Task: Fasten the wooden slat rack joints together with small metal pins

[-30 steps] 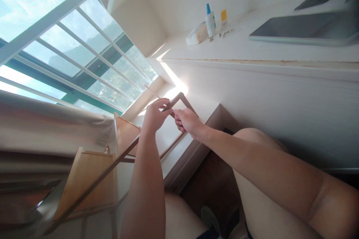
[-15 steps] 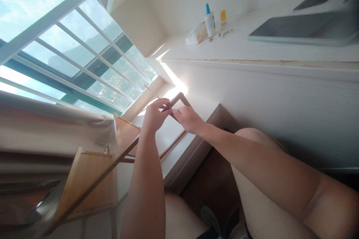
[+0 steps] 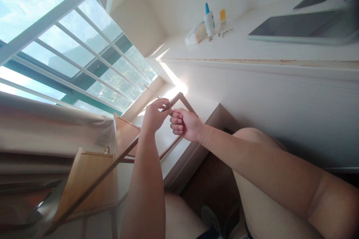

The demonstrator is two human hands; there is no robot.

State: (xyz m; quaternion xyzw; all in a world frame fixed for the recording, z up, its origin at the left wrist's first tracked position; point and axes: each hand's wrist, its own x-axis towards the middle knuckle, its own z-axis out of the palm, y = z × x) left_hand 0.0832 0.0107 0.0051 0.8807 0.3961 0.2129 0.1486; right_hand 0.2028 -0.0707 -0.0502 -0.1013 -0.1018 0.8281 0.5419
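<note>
A brown frame with a squared corner rises in front of me. My left hand is closed on its bar, thumb below and fingers above. Just to the right, my right hand is curled into a fist with the thumb on top. Its thumb and forefinger pinch together close to my left thumb, beside the frame. Whatever is between them is too small to make out. A long brown bar slants from the lower left up to behind my left forearm.
On the white shelf stand a blue-capped bottle, a yellow-capped container, a white packet, small metal pieces and a dark tablet. Wooden panels stand at left beneath a barred window.
My right hand has turned and dropped slightly, its curled fingers now showing below the thumb. My left hand and the frame have hardly moved.
</note>
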